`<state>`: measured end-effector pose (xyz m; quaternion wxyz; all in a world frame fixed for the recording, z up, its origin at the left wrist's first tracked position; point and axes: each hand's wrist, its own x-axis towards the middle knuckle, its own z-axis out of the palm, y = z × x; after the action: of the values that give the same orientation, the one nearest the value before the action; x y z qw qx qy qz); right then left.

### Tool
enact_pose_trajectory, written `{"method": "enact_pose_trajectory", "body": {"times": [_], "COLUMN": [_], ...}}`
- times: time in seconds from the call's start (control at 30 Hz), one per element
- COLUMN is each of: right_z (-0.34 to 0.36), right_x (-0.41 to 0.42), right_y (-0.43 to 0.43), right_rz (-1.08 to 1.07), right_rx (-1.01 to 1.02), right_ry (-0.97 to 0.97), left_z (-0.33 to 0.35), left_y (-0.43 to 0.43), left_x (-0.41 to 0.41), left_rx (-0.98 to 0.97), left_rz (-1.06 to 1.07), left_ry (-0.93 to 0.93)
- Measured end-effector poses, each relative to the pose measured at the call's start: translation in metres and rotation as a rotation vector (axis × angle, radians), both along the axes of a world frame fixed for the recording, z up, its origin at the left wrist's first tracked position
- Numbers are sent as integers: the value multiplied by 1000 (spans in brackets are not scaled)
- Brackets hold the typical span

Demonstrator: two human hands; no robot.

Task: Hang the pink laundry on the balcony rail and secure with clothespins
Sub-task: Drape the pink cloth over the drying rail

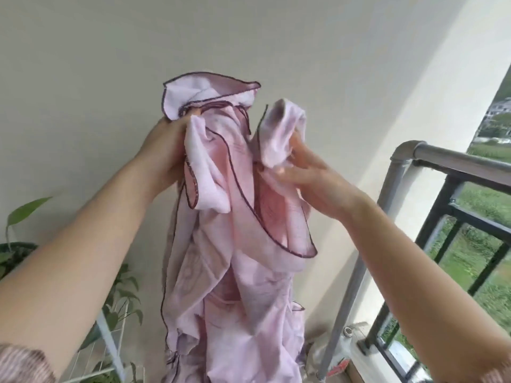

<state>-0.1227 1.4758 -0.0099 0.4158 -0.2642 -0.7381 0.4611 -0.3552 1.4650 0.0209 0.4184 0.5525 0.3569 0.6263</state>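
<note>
A pale pink garment (237, 258) with dark purple piping hangs bunched in the air in front of a cream wall, reaching down past the bottom of the view. My left hand (163, 150) grips its upper left folds in a closed fist. My right hand (309, 178) pinches a smaller bunched part at the upper right, thumb and fingers closed on the cloth. The grey metal balcony rail (456, 158) runs along the right, apart from the garment. No clothespins are visible.
Black balusters (439, 217) stand under the rail, with green fields beyond. A grey vertical pipe (359, 272) drops from the rail's corner joint. Leafy potted plants (121, 297) and a white wire rack (107, 346) stand at lower left. Bagged clutter (329, 352) lies near the pipe's foot.
</note>
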Motion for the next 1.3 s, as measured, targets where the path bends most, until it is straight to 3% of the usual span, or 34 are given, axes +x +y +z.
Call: {"method": "enact_pose_trajectory", "body": {"times": [0.03,0.1,0.17,0.23,0.3,0.37,0.47,0.5,0.57,0.63,0.7,0.73,0.83,0.87,0.93,0.97,1.03,1.1,1.17,1.3], "right_z": [-13,-38,-57,-64,-63,-57,-36,-27,-11,0,1,2,-9,-17,-39,-51,-71,-71,-56,-19], "right_x": [-14,-40,-50,-48,-40,-33,-36,-39,-46,-48,-40,-32,15,30,42,37,12,-19,-31,-17], "right_y": [1,-2,3,10,18,26,27,28,22,19,19,18,15,9,-5,-11,-15,-17,-7,13], "right_rz": [-13,-261,-514,-561,-607,-717,-770,-757,-703,-564,-366,-304,-416,-429,-260,-145,-111,-321,-546,-727], "right_rx": [16,69,107,108,148,136,39,-35,-231,-410,-422,-384,-180,-212,-326,-314,-187,-143,-143,-142], "right_ry": [-128,-395,-389,-260,-321,-372,-160,-20,205,402,504,453,-32,-132,-161,-176,-226,-152,-27,81], "left_z": [-5,-19,-36,-56,-85,-126,-204,-224,-238,-226,-199,-184,-140,-124,-88,-69,-30,3,17,-18], "left_y": [-3,-3,-1,-1,-1,-11,-32,-36,-33,-18,-4,1,10,11,17,20,34,41,37,24], "left_x": [11,31,41,35,21,7,16,29,58,77,84,81,66,60,56,58,70,87,96,74], "left_rx": [-20,-43,-84,-76,16,-42,-271,-272,-255,-308,-339,-335,-309,-287,-205,-158,-95,-47,-4,229], "left_rz": [-12,-41,-83,-190,-281,-240,-170,-161,-73,54,139,124,76,94,101,87,64,15,-79,-119], "left_ry": [39,138,175,175,253,375,692,707,508,364,262,183,122,112,24,-38,-94,-70,76,436]}}
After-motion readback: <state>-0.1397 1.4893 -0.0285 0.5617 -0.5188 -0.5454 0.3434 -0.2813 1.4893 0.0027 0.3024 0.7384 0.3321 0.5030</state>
